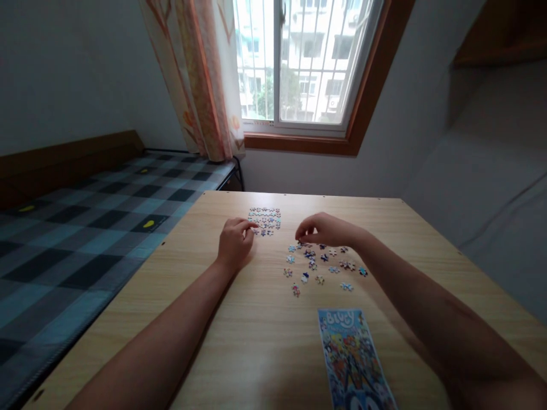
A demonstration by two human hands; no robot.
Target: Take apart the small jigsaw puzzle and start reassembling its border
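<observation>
On the table [239,353], near loose puzzle pieces [318,265], a "Bluey" sheet [354,359].

The left hand [234,242] touches a puzzle patch [265,220]; the right hand [325,230] hovers over loose pieces [321,265], perhaps pinching one.

**One word legible: "Bluey" on the picture card**

The only lettering that can be read stands at the top of the colourful picture card [354,364], which lies on the wooden table [239,341] at the bottom of the frame, right of centre. In pale, rounded letters on a blue ground it reads "Bluey". A finer line seems to run just beneath the word, but it is too small and blurred to make out. The loose puzzle pieces [320,265] in the middle of the frame, and the joined patch of pieces [265,219] up and to their left, show only specks of colour, too small to read.
</observation>
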